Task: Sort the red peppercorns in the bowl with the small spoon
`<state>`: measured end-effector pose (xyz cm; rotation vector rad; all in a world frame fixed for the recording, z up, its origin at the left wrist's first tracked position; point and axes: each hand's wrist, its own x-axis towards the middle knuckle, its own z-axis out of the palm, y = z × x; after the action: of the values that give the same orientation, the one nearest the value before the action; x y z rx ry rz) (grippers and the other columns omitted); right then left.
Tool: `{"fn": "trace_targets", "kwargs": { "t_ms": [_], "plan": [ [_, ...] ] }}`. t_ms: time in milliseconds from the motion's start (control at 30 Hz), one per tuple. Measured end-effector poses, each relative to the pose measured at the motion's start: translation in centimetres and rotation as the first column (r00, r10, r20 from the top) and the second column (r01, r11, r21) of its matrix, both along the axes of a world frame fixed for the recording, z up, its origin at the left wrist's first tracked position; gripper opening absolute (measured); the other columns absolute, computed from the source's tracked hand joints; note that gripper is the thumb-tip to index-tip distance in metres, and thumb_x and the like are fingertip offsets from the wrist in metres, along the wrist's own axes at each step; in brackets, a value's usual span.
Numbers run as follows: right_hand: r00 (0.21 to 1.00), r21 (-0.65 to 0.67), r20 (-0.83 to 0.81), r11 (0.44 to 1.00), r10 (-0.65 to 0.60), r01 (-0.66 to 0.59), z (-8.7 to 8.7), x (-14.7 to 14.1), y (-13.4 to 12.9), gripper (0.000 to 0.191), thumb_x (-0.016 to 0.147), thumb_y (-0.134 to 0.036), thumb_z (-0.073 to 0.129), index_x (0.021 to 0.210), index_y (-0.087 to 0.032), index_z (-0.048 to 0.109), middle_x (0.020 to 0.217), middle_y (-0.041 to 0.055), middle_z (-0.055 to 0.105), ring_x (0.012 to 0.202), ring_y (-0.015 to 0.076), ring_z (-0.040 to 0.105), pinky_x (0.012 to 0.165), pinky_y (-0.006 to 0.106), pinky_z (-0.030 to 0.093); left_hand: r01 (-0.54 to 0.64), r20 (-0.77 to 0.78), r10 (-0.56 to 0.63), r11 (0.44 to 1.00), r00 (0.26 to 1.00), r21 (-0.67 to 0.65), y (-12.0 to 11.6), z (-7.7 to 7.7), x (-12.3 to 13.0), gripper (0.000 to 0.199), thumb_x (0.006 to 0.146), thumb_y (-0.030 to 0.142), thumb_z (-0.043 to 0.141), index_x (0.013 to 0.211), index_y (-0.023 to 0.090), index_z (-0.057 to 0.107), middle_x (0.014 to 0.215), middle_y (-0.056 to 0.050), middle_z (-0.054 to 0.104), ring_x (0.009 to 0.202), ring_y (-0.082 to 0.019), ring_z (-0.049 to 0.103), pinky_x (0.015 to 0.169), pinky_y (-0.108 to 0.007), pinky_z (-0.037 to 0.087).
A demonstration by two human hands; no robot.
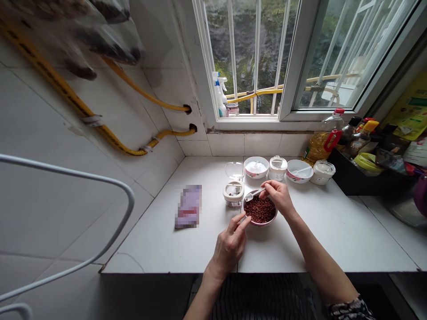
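A bowl of reddish-brown grains [260, 210] stands on the white tiled counter [160, 249]. Over its far-left part, my right hand [277, 195] pinches the handle of a small white spoon [252, 195]. My left hand [231, 242] rests its fingertips on the bowl's near-left rim, the fingers partly spread and holding nothing. Left of the bowl is a jar with its clear lid raised [233, 194]. Behind stand a bowl of white powder [256, 167], a lidded jar [277, 168], a bowl with a white spoon in it [299, 171] and another lidded jar [322, 173].
A blurred purple packet [188, 206] lies on the left of the counter. An oil bottle [322, 138] and a black box with bottles [362, 180] stand at the right. A pale metal rod [128, 200] curves in from the left. Behind is a barred window.
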<state>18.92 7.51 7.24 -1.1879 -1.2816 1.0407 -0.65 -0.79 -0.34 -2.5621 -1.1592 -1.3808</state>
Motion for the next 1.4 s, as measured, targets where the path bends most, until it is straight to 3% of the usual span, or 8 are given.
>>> {"fn": "trace_targets", "kwargs": {
  "t_ms": [233, 433, 567, 767, 900, 1067, 1400],
  "plan": [
    [0.997, 0.225, 0.046, 0.973, -0.062, 0.05, 1.2, -2.4, -0.8, 0.023, 0.093, -0.039, 0.049, 0.091, -0.02, 0.062, 0.071, 0.0048, 0.074, 0.067, 0.0203, 0.07, 0.07, 0.034, 0.056, -0.002, -0.009, 0.002, 1.0, 1.0, 0.001, 0.0, -0.1, 0.0, 0.059, 0.092, 0.001, 0.043, 0.146, 0.024, 0.045, 0.13, -0.012, 0.061, 0.114, -0.019, 0.067, 0.091, -0.028, 0.06],
    [0.91, 0.422, 0.4, 0.903, -0.112, -0.075, 0.7, -3.0, -1.3, 0.017, 0.094, -0.022, 0.049, 0.092, -0.023, 0.066, 0.076, 0.0047, 0.076, 0.083, 0.0235, 0.069, 0.098, 0.044, 0.046, -0.005, -0.001, 0.005, 1.0, 1.0, -0.012, 0.0, 0.0, 0.0, 0.06, 0.092, 0.001, 0.043, 0.147, 0.025, 0.044, 0.131, -0.012, 0.061, 0.113, -0.02, 0.067, 0.091, -0.028, 0.061],
    [0.899, 0.478, 0.396, 0.878, -0.189, -0.025, 1.0, -1.9, -1.3, 0.02, 0.096, -0.025, 0.047, 0.094, -0.023, 0.066, 0.077, 0.0059, 0.076, 0.089, 0.0253, 0.068, 0.095, 0.043, 0.047, -0.002, -0.003, 0.002, 1.0, 1.0, -0.015, -0.1, 0.1, 0.0, 0.06, 0.092, 0.001, 0.043, 0.147, 0.026, 0.044, 0.13, -0.012, 0.061, 0.113, -0.02, 0.068, 0.09, -0.028, 0.061],
    [0.908, 0.354, 0.394, 0.935, -0.143, -0.006, 1.6, 1.3, -1.5, 0.021, 0.094, -0.03, 0.047, 0.087, -0.022, 0.065, 0.067, 0.0046, 0.071, 0.072, 0.0233, 0.067, 0.081, 0.038, 0.051, 0.002, -0.002, -0.002, 1.0, 1.0, -0.016, -0.1, 0.1, 0.0, 0.061, 0.093, 0.001, 0.043, 0.148, 0.026, 0.042, 0.13, -0.011, 0.061, 0.114, -0.02, 0.067, 0.091, -0.029, 0.061],
    [0.861, 0.305, 0.504, 0.947, -0.071, -0.101, 1.7, 2.5, -1.6, 0.021, 0.091, -0.026, 0.048, 0.078, -0.023, 0.064, 0.059, 0.002, 0.067, 0.069, 0.0221, 0.064, 0.077, 0.036, 0.05, -0.001, -0.001, 0.001, 1.0, 1.0, -0.005, 0.0, 0.1, 0.0, 0.06, 0.092, 0.0, 0.043, 0.147, 0.025, 0.044, 0.129, -0.012, 0.062, 0.115, -0.02, 0.067, 0.091, -0.028, 0.061],
    [0.799, 0.239, 0.596, 0.933, 0.079, -0.27, 1.5, 1.6, -1.7, 0.024, 0.088, -0.02, 0.049, 0.067, -0.023, 0.061, 0.061, 0.0016, 0.067, 0.07, 0.0207, 0.061, 0.078, 0.035, 0.048, -0.011, -0.013, 0.011, 1.0, 1.0, -0.014, -0.1, 0.1, -0.1, 0.059, 0.093, 0.002, 0.043, 0.146, 0.026, 0.044, 0.128, -0.011, 0.062, 0.114, -0.02, 0.067, 0.09, -0.028, 0.061],
    [0.926, 0.126, 0.374, 0.986, 0.055, -0.11, 1.5, 2.0, -1.4, 0.021, 0.087, -0.025, 0.049, 0.071, -0.022, 0.061, 0.052, -0.0013, 0.066, 0.052, 0.0166, 0.062, 0.061, 0.029, 0.049, -0.004, 0.002, 0.004, 1.0, 1.0, -0.01, -0.1, 0.2, 0.0, 0.056, 0.094, 0.002, 0.043, 0.145, 0.026, 0.045, 0.126, -0.012, 0.062, 0.113, -0.02, 0.068, 0.09, -0.029, 0.061]
  ]
}}
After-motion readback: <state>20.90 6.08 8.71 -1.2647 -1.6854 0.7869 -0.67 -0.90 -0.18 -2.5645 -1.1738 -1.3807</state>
